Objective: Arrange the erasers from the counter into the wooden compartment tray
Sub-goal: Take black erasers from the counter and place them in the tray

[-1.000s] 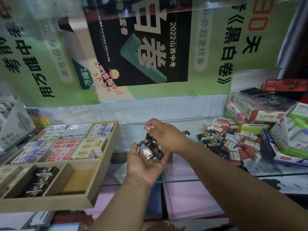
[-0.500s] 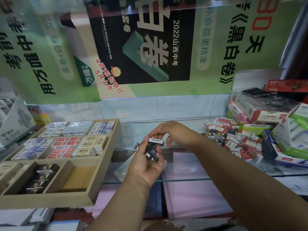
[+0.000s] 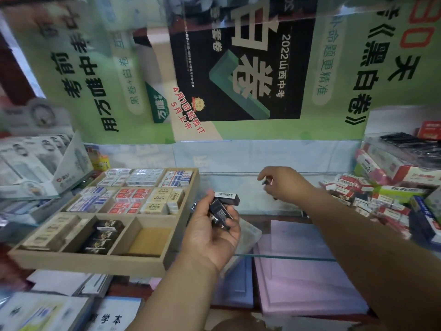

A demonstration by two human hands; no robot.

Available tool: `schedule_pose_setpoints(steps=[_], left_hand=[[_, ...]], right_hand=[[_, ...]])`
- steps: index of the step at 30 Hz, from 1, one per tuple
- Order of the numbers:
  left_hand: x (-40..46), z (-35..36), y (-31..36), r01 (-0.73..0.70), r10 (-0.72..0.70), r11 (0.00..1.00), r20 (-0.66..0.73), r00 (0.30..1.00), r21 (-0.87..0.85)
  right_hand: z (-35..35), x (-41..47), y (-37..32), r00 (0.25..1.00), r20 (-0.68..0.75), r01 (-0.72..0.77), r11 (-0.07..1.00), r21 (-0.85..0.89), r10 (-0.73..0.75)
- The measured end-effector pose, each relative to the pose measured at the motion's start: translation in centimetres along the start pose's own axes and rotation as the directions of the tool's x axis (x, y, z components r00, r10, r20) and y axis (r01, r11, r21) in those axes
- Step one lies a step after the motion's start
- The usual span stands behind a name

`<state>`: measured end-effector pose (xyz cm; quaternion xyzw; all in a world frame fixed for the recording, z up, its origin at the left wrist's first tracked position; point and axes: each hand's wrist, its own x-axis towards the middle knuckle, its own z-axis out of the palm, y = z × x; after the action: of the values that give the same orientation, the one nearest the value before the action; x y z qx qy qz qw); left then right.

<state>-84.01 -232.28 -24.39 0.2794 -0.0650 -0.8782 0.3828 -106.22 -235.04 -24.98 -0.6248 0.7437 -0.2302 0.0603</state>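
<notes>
L hand [image 3: 212, 231] is palm-up just right of the wooden compartment tray [image 3: 95, 260], fingers curled round a small stack of black erasers [image 3: 220, 212]. Top eraser w/ barcode label [image 3: 226, 198] lies long axis roughly left-right, barcode end toward the tray, far end pointing at the R hand; the ones under it run diagonally, near-right to far-left. R hand [image 3: 284, 185] is above the glass counter [image 3: 250, 199], apart from the L, fingers curled and pinching a small dark piece [image 3: 266, 181], too small to identify. Loose pile of red/white and black erasers [image 3: 365, 197] sits far right on the counter. Tray: front-right compartment [image 3: 148, 241] bare, black erasers [image 3: 102, 235] next to it, long axes across the slot.
</notes>
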Motion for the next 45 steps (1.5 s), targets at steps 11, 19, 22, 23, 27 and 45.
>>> schedule_pose_setpoints(steps=[11,19,22,23,27,45], left_hand=[[-7.7,-5.8,9.9,-0.267,0.262,0.956,-0.058,0.963,-0.123],[-12.7,-10.8,15.8,-0.505,0.466,0.853,-0.239,0.852,-0.132],[-13.8,-12.0,16.5,-0.524,0.477,0.839,-0.264,0.838,-0.147],[-14.0,-12.4,16.7,-0.525,0.475,0.838,-0.273,0.837,-0.149],[-14.7,-13.5,17.1,-0.523,0.460,0.834,-0.303,0.835,-0.174],[-13.0,-14.6,16.8,-0.482,0.440,0.875,-0.358,0.823,-0.032]], right_hand=[[3.1,-1.2,-16.4,0.992,-0.053,0.125,0.767,0.629,-0.119],[8.9,-2.2,-24.2,0.974,0.068,0.138,0.804,0.579,-0.216],[10.3,-2.3,-26.2,0.961,0.093,0.172,0.825,0.539,-0.262],[10.7,-2.3,-26.8,0.957,0.098,0.186,0.837,0.514,-0.273],[11.8,-2.0,-28.8,0.951,0.131,0.203,0.889,0.411,-0.278],[11.8,-2.9,-30.6,0.892,0.076,0.311,0.725,0.614,-0.446]])
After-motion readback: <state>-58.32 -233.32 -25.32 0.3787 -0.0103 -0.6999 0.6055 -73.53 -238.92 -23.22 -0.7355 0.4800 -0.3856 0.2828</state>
